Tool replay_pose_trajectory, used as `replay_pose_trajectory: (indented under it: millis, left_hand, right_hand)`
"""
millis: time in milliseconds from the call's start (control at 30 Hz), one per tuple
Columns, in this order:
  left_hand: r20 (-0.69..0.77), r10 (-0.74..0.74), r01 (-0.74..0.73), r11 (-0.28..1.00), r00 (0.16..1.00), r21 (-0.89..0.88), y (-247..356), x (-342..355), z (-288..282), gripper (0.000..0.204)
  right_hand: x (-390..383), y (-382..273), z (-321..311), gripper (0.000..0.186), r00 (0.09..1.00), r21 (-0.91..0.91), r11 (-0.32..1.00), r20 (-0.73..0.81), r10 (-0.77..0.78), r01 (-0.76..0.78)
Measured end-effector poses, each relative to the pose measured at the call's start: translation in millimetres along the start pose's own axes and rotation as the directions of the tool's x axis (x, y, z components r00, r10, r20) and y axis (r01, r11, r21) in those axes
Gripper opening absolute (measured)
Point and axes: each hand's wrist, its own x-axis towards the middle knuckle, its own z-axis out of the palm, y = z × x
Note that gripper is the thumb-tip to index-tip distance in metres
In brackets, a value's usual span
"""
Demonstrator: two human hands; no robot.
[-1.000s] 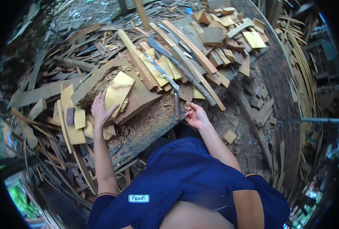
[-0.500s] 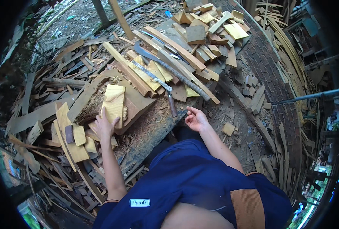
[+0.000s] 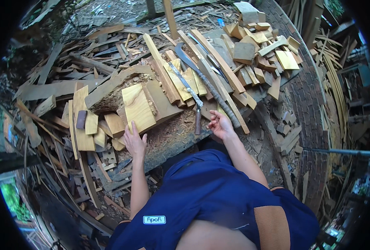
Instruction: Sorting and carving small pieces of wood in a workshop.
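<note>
My left hand (image 3: 135,141) lies with fingers spread, fingertips touching the near edge of a pale yellow wooden block (image 3: 138,107). That block leans on a larger brown timber (image 3: 159,100) on the workbench. My right hand (image 3: 221,126) is empty, palm up, its fingers loosely curled and apart. It hovers just right of the dark wooden handle of a long-bladed knife (image 3: 198,121), not visibly gripping it. The knife's blade rests across yellow wood pieces (image 3: 183,83). Beyond it, a curved billhook (image 3: 208,85) with a long wrapped handle lies along the planks.
Cut wood blocks (image 3: 244,53) are heaped at the far right of the bench. Small yellow pieces and a dark purplish block (image 3: 81,119) sit at the left. Scrap wood (image 3: 85,66) covers the ground beyond. A brick strip (image 3: 295,75) runs along the right side.
The view has shifted, so the bench things appear farther right. My left hand has moved from the yellow block's left side to its near edge. My right hand stays beside the knife handle.
</note>
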Motion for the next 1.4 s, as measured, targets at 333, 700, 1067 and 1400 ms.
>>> replay_pose_trajectory:
  millis: [333, 700, 1067, 1400]
  left_hand:
    - [0.029, -0.106, 0.103, 0.989, 0.994, 0.108, 55.2, 10.3, -4.2, 0.064]
    - [0.142, -0.341, 0.291, 0.912, 0.929, 0.289, 116.1, 20.8, 13.3, 0.065]
    - [0.214, -0.341, 0.298, 0.932, 0.916, 0.209, 116.4, 25.1, 7.0, 0.069]
    - [0.269, -0.309, 0.276, 0.949, 0.912, 0.154, 109.1, 20.9, -0.5, 0.069]
  right_hand:
    - [59.6, -62.9, -53.3, 0.039, 0.498, -0.789, -0.373, 0.603, -0.623, 0.488]
    - [129.6, -60.0, -91.7, 0.047, 0.944, -0.934, 0.218, 0.23, -0.235, 0.282]
    - [66.1, -89.8, -111.6, 0.018, 0.967, -0.744, 0.636, 0.253, -0.014, 0.204]
    - [49.4, -94.8, -124.5, 0.022, 0.953, -0.676, 0.692, 0.299, -0.055, 0.252]
